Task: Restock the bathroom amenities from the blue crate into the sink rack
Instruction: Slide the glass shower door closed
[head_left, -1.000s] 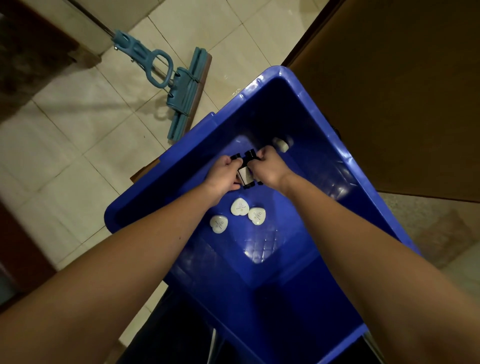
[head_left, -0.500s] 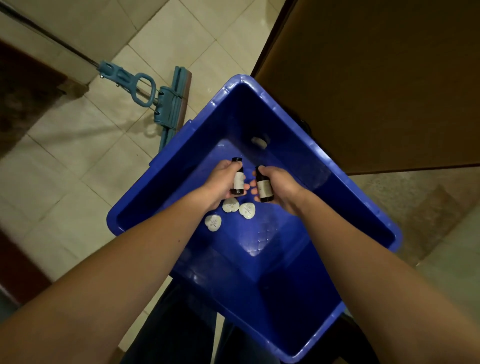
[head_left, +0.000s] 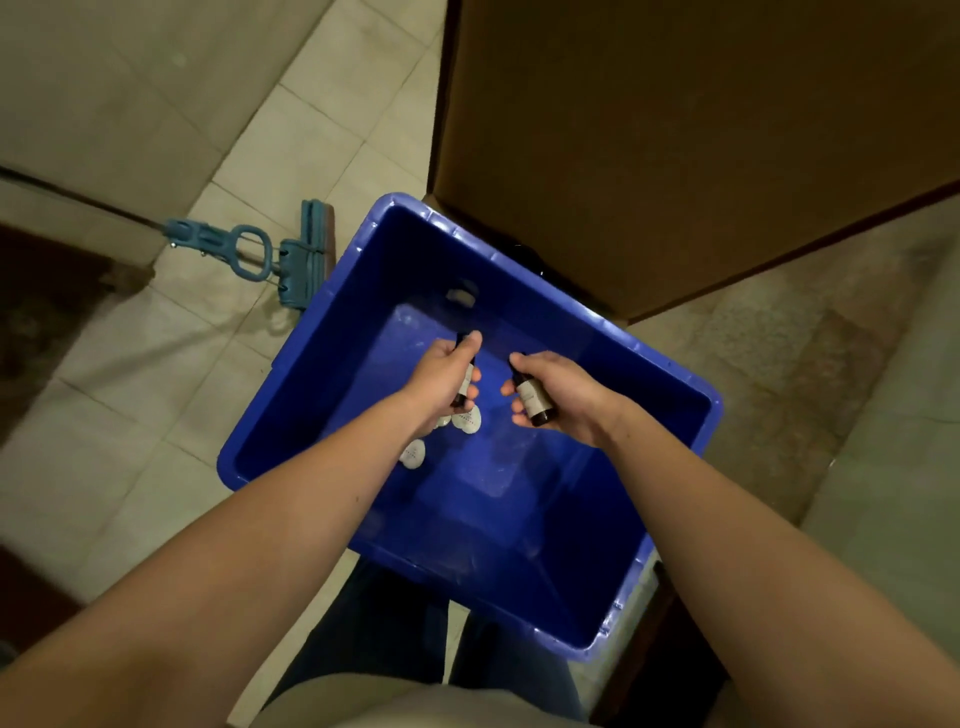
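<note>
Each hand, left (head_left: 441, 376) and right (head_left: 563, 392), holds 1 bottle over the blue crate (head_left: 322, 358).

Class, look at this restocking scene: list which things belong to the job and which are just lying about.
Part of the job:
blue crate
left bottle, gripped by the left hand
right bottle, gripped by the right hand
white hearts on the crate's bottom

Just lying about:
mop on the tiled floor
brown panel behind the crate

Single head-worn view, looking steeply down, close over blue crate (head_left: 291, 410)
</note>
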